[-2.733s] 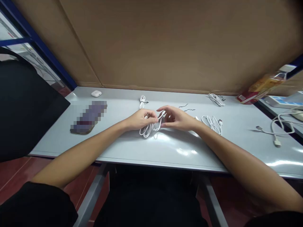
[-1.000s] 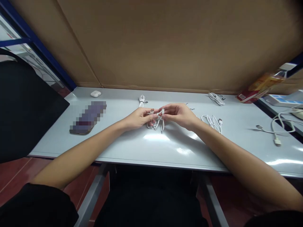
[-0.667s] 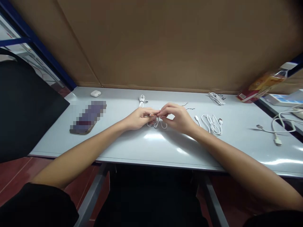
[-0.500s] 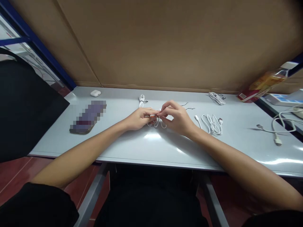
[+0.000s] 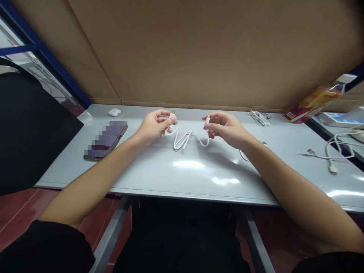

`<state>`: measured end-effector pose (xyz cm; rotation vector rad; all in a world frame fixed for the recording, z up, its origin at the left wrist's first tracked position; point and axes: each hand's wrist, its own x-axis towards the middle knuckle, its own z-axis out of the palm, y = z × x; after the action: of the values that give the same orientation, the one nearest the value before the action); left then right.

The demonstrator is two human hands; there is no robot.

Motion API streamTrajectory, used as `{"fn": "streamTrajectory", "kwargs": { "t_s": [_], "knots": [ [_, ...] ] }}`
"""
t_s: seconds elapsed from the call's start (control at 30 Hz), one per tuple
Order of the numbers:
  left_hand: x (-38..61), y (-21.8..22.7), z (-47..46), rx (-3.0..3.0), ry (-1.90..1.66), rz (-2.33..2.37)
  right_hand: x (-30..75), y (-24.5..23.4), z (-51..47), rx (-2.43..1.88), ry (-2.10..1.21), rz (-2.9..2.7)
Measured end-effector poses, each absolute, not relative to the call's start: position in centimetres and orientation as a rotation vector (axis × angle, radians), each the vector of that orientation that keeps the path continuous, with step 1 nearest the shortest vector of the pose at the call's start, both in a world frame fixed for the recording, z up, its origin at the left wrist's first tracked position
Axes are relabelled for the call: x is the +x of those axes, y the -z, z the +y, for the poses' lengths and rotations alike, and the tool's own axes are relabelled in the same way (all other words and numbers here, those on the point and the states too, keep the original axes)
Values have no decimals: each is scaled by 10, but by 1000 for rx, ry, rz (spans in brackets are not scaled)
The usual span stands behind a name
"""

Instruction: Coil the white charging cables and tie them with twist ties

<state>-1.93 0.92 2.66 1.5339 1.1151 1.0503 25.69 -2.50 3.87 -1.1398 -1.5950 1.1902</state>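
A white cable [image 5: 187, 137] hangs in a loose wavy sag between my two hands above the grey table [image 5: 176, 174]. My left hand [image 5: 155, 125] pinches one plug end of it at the left. My right hand [image 5: 226, 127] pinches the other plug end at the right, fingers closed. Both hands are raised a little off the table, roughly a hand's width apart.
A phone [image 5: 106, 139] and a small white case [image 5: 115, 112] lie at the left. A coiled white cable [image 5: 259, 117] sits at the back right, another cable [image 5: 331, 153] at the far right, a snack packet [image 5: 315, 102] beyond it. A brown cardboard wall stands behind the table.
My hands have lifted and drawn apart. The cable, bunched between them before, now stretches out in a sag. My right arm now covers the loose cable at the right.
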Motion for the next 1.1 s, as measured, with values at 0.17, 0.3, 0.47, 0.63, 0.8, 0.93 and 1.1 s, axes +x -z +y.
{"fn": "streamTrajectory", "kwargs": {
  "t_s": [0.17, 0.3, 0.47, 0.63, 0.8, 0.93, 1.1],
  "knots": [
    [-49, -37, 28, 1666, -891, 1276, 287, -53, -16, -1330, -1400, -1678],
    [-66, -46, 34, 1772, -691, 1394, 304, -66, -18, -1412, -1453, -1839],
    [-78, -48, 39, 1831, -486, 1344, 316, -68, -16, -1436, -1436, -1869],
    [-80, -45, 42, 1889, -348, 1233, 321, -61, -11, -1331, -1500, -1905],
    [-75, -47, 36, 1932, -299, 1242, 320, -58, -12, -1243, -1636, -1948],
    [-72, -48, 34, 1973, -238, 1137, 315, -55, -13, -1215, -1741, -1945],
    [-63, -40, 31, 1974, -284, 1064, 303, -50, -13, -1228, -1728, -1986]
  ]
}}
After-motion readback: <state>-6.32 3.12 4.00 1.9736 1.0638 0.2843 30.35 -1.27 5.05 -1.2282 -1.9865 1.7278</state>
